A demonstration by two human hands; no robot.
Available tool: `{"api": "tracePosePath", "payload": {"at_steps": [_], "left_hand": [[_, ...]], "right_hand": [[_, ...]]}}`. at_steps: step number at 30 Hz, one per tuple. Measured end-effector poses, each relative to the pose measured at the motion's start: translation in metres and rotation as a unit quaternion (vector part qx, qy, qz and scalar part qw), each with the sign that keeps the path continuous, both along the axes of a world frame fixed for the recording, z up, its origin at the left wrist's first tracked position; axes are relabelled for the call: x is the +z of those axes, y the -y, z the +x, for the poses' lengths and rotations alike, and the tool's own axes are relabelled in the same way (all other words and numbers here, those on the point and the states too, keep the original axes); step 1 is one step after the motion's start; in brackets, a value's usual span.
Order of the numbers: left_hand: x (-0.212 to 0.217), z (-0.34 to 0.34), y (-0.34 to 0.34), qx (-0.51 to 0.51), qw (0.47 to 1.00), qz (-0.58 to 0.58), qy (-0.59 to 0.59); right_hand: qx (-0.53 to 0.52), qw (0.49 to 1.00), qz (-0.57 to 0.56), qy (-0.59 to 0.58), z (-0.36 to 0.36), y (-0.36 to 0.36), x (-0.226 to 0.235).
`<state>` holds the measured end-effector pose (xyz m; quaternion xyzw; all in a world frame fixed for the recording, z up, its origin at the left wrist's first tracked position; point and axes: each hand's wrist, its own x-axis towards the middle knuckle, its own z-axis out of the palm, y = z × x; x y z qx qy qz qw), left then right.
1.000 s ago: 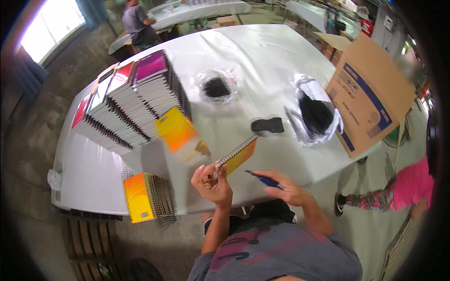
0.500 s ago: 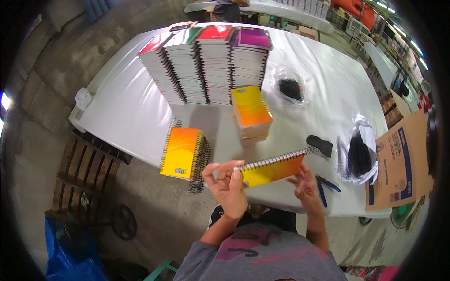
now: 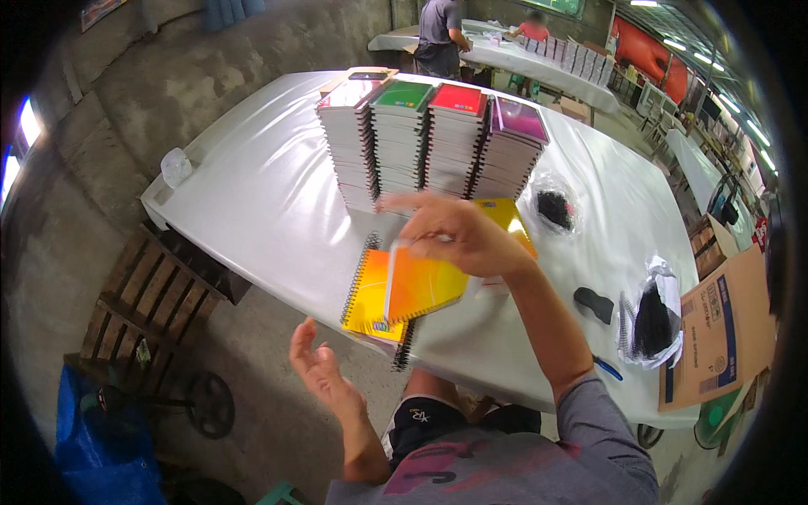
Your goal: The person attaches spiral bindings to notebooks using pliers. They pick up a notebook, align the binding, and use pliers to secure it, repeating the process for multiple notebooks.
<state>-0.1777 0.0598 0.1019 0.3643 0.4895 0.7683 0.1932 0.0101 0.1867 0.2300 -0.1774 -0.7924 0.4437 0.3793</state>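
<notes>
A yellow-orange spiral notebook (image 3: 427,284) is tilted above a low stack of like notebooks (image 3: 364,290) at the near edge of the table. Over its upper edge is my right hand (image 3: 461,234), reaching across with thumb and fingers closed on the notebook; the hand is slightly blurred. My left hand (image 3: 324,369) hangs off the table's front edge, open and holding nothing, with fingers apart, just below that stack. Partly hidden behind my right hand, another pile of yellow notebooks (image 3: 511,220) shows its top cover.
Tall stacks of notebooks with red, green and purple covers (image 3: 402,94) stand at the back. To the right are a bag of black coils (image 3: 554,209), a black object (image 3: 594,305), blue-handled pliers (image 3: 608,368), a wrapped coil bundle (image 3: 652,316) and a cardboard box (image 3: 714,337). People are beyond.
My right hand has carried the notebook leftward, over the stack of coil-bound notebooks. My left hand has let go of it and dropped left and down. The view has shifted.
</notes>
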Motion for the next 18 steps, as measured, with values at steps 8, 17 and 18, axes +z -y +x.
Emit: {"api": "tracePosePath", "payload": {"at_steps": [8,17,18], "left_hand": [[-0.029,-0.008,-0.019,-0.197,0.980,0.012,0.040],[-0.038,0.004,-0.029,-0.128,0.989,0.001,-0.080],[-0.042,0.005,-0.034,-0.115,0.987,0.010,-0.107]], "right_hand": [[0.350,0.824,0.108,0.432,-0.110,-0.034,0.003],[-0.043,0.975,0.093,0.195,-0.018,-0.050,-0.055],[-0.085,0.977,0.094,0.174,-0.009,-0.048,-0.072]]}}
